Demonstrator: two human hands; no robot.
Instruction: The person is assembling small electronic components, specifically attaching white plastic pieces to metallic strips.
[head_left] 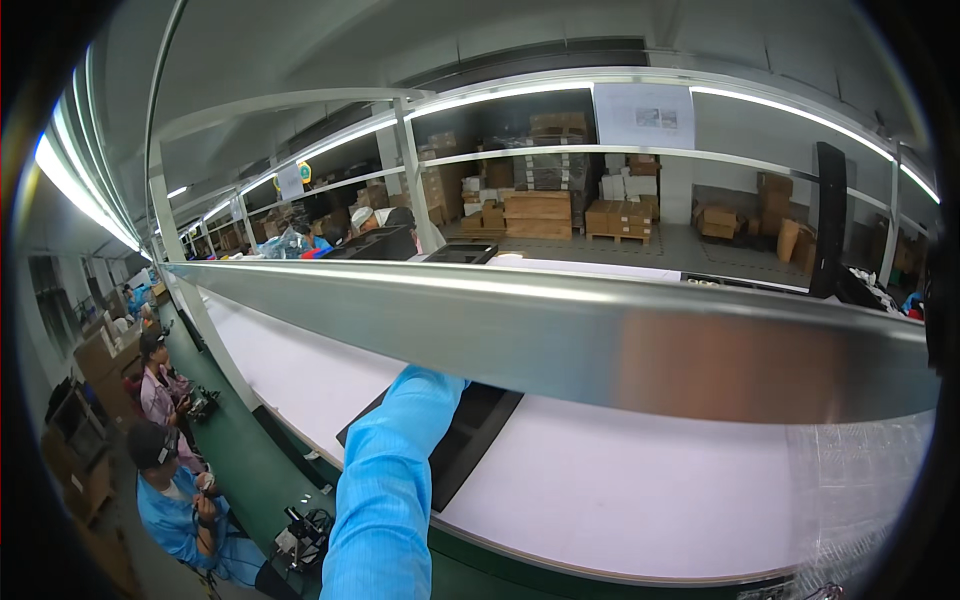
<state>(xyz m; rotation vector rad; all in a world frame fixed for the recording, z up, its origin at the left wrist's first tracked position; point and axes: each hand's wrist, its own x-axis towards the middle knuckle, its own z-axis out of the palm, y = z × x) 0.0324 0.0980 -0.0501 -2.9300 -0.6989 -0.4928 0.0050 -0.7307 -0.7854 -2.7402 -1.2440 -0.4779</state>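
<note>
My left arm, in a blue sleeve [385, 490], reaches forward over a white tabletop [620, 490]. A broad shiny metal rail [520, 325] crosses close in front and hides my left hand, so its fingers do not show. Beneath the forearm lies a flat black panel or tray [475, 445], partly covered by the sleeve and the rail. Whether the hand touches or grips this black piece cannot be made out. My right hand is outside the picture.
Clear plastic wrap [860, 490] hangs over the table's right end. At left, a green bench [235, 435] carries a small black device [303, 535], with a person in blue [180, 505] beside it. Metal posts [415, 175] rise beyond; stacked cartons [540, 210] stand behind.
</note>
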